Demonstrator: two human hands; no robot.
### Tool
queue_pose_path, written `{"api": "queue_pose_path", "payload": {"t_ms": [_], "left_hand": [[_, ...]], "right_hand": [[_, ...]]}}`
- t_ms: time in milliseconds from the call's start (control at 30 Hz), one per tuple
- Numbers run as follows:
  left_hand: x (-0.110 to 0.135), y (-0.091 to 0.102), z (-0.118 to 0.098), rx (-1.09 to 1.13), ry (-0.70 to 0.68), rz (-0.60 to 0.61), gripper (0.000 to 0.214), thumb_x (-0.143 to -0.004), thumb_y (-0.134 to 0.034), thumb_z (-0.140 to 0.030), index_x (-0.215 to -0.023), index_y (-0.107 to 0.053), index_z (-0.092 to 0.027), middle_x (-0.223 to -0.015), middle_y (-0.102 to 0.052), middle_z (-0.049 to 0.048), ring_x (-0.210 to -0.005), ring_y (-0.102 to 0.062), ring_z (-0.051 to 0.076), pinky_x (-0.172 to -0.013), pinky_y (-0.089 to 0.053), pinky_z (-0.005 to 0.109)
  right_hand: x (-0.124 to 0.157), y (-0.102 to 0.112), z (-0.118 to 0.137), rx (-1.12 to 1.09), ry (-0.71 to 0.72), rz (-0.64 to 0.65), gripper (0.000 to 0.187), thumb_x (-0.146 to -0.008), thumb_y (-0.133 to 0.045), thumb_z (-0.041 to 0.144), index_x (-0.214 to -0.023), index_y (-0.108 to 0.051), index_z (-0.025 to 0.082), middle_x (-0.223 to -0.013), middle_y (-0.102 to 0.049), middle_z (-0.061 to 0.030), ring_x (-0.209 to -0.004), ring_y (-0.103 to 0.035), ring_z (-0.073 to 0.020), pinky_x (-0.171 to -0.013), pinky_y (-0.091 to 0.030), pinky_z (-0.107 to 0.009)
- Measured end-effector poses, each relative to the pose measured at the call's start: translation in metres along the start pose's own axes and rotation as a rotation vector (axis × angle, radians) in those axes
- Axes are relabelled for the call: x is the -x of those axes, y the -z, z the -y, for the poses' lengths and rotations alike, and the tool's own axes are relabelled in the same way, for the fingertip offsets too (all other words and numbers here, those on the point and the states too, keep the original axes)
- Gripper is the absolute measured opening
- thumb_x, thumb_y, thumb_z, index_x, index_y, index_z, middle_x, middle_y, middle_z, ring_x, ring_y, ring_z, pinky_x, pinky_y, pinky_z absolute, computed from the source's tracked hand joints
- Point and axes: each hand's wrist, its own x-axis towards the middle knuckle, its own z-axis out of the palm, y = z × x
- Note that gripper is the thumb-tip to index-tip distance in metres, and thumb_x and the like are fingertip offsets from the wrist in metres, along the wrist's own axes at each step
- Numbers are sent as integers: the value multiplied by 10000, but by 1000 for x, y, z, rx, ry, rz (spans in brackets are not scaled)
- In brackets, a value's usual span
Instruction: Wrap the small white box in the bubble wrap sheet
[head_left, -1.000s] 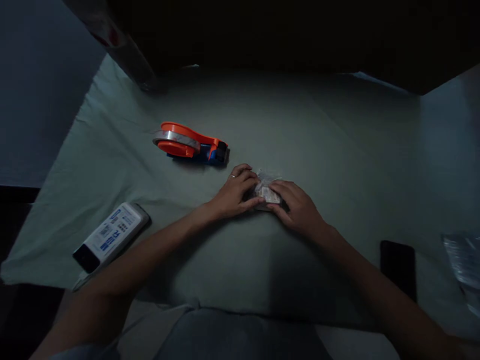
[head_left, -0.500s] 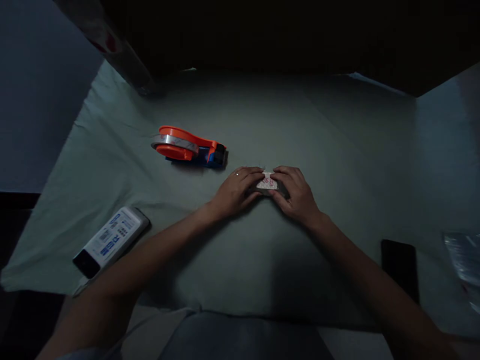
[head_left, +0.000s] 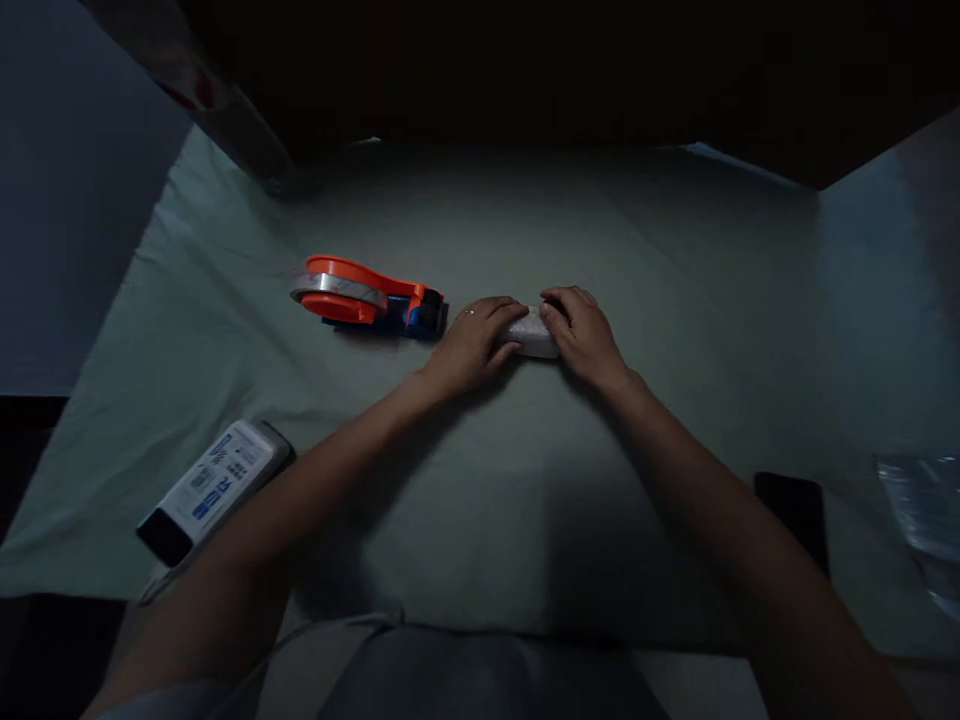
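Note:
Between my hands, on the green cloth, lies a small pale bundle point(head_left: 534, 334) that looks wrapped in bubble wrap; what is inside is hidden. My left hand point(head_left: 476, 343) grips its left end, fingers over the top and thumb on the near side. At the right end, my right hand point(head_left: 581, 330) holds it with thumb and fingers curled. A ring shows on my left hand. Just left of that hand stands an orange and blue tape dispenser point(head_left: 371, 297) with a roll of clear printed tape.
A white, labelled power bank-like block point(head_left: 217, 485) lies by my left forearm. On the right are a dark phone-like slab point(head_left: 791, 515) and a clear plastic packet point(head_left: 922, 510). A dark upright panel point(head_left: 525, 70) bounds the cloth's point(head_left: 660, 250) far side.
Both hands have moved away from me with the bundle. It has turned over: its red-printed patch and dark near side no longer show, and a plain pale side faces up.

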Motion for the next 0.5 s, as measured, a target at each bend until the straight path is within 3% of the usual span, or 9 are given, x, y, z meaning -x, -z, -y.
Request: {"api": "queue_pose_path", "payload": {"t_ms": [133,233,400,500], "left_hand": [[-23,7,7,56,92,35,390,-867,-531,-305,-1210,-549,-121,-1219,-587,132,-1171,-509,239,-1035,-387,394],[-35,9,13,78,139,63,395,-878,-514,-354,-1185,-569,-111,-1210,-592,136,-1185,-499,246,-1049,-366,403],[-23,11,12,263,177,-94,566,-909,-452,-447,-1372,-369,-132,-1407,-419,175,-1306,-404,245,-1094,-310,409],[0,16,-1,401,203,-135,701,-823,-589,-493,-1397,-321,-194,-1443,-365,167,-1296,-416,264,-1073,-337,434]], "right_hand": [[4,1,5,-95,77,-10,366,-862,-515,448,-1128,-565,203,-1146,-597,-123,-1085,-549,-248,-952,-434,-430],[1,0,2,-72,17,51,461,-775,-624,447,-1154,-550,195,-1192,-581,-136,-1119,-532,-277,-963,-417,-455],[-16,4,-2,-197,-297,70,393,-728,-649,487,-970,-597,183,-917,-629,-77,-852,-586,-232,-801,-466,-410],[-16,11,7,-468,-513,47,371,-693,-651,543,-802,-590,193,-724,-587,-21,-676,-555,-173,-671,-465,-341]]}}
